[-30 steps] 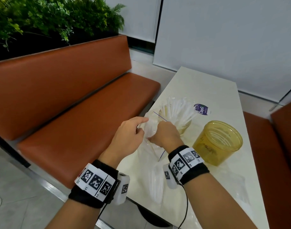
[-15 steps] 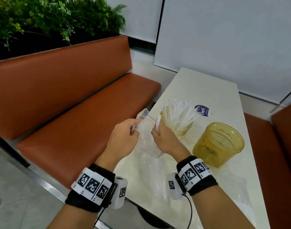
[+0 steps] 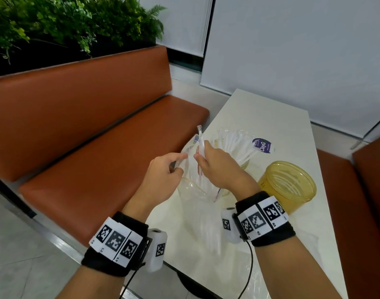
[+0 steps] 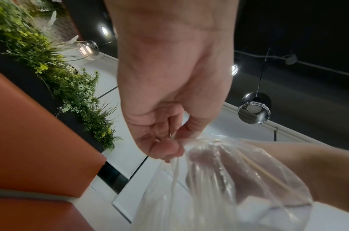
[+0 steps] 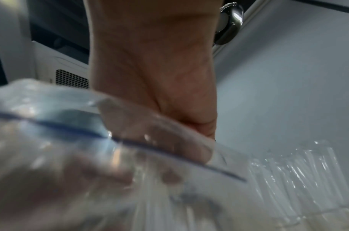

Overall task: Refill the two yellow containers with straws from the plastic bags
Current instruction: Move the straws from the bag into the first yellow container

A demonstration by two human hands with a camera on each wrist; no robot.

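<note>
A clear plastic bag [image 3: 194, 190] of wrapped straws stands on the white table [image 3: 271, 117], held up by its mouth. My left hand [image 3: 163, 169] pinches the left edge of the bag [image 4: 209, 179]. My right hand [image 3: 215, 165] grips the right side of the mouth together with a few straws [image 3: 200, 143] that poke up. In the right wrist view the bag's blue zip strip [image 5: 70, 129] crosses below the palm, blurred. Behind the hands, one yellow container [image 3: 240, 167] is packed with straws [image 3: 236, 143]. The second yellow container [image 3: 290, 186] sits to the right and looks empty.
An orange bench [image 3: 103, 152] runs along the table's left side, with plants [image 3: 66, 22] above its back. Another orange seat [image 3: 357, 201] is at the right. A purple round label [image 3: 262, 145] lies behind the containers. Flat clear bags [image 3: 206, 234] lie near the table's front edge.
Both hands have risen and pulled the bag's mouth apart. The right hand moved up and now holds a few straws by their tops above the bag.
</note>
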